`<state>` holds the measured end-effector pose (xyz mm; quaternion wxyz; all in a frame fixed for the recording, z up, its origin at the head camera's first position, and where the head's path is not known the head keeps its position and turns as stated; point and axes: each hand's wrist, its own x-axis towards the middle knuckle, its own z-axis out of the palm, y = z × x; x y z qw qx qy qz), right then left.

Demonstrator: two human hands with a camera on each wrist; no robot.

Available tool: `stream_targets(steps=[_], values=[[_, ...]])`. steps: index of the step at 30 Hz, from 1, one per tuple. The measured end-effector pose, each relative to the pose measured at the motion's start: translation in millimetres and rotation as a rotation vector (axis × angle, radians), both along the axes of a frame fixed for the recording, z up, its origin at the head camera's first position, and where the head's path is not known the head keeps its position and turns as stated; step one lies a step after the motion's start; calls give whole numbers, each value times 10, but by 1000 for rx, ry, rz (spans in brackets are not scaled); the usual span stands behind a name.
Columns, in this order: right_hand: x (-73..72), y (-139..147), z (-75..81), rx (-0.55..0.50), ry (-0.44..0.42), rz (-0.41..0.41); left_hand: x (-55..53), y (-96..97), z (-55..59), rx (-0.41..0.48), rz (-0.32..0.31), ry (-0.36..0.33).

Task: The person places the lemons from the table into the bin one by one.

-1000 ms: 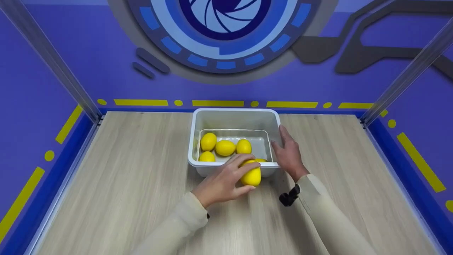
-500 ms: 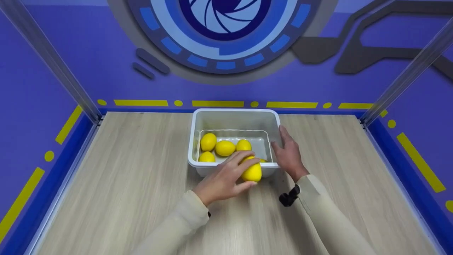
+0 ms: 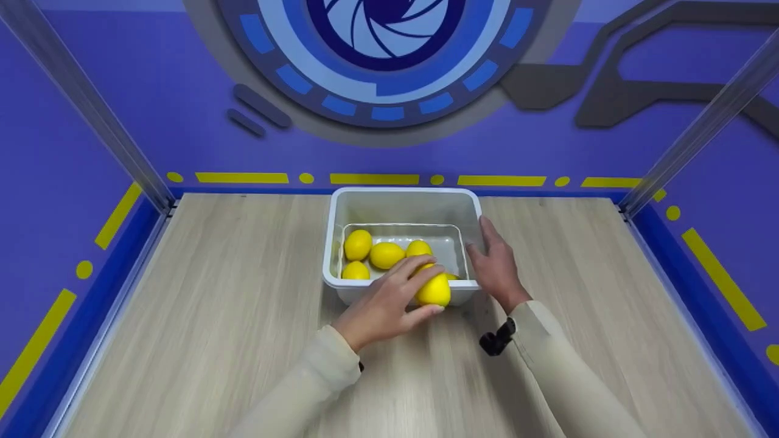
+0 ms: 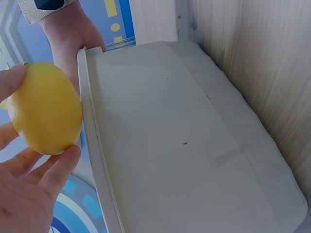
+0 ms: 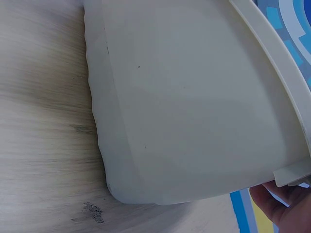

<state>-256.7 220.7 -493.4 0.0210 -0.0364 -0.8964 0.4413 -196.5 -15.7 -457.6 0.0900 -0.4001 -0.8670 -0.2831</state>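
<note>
My left hand holds a yellow lemon over the near rim of a white plastic bin. In the left wrist view the thumb and fingertips grip this lemon at its two ends, level with the rim. My right hand grips the bin's right side, with the thumb over the inside and the fingers along the outer wall. Several more lemons lie on the bin's floor, mostly toward the left and front. One by the near right corner is largely hidden behind the held lemon and the rim.
The bin stands on a pale wood-grain table, near its back edge. A blue printed panel rises behind, with similar panels left and right joined by metal posts. A black device is strapped on the right wrist.
The left hand has shifted slightly up and away with the lemon, which now overlaps the bin's near rim more. The right hand and the bin have stayed in place.
</note>
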Motion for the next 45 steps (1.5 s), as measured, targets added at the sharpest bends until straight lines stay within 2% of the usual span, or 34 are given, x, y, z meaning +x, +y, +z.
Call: stream_targets(steps=[19,27,37,45], values=[[-8,7,-3,4,-9,-9,-47,27,-20,17,59,-9],[-19,7,7,18,-39,-12,-71,50,-21,18,72,-2],[-27,6,15,17,-41,-8,-92,93,-17,8,103,-31],[-25,-7,19,19,-56,-15,-104,101,-37,12,122,-87]])
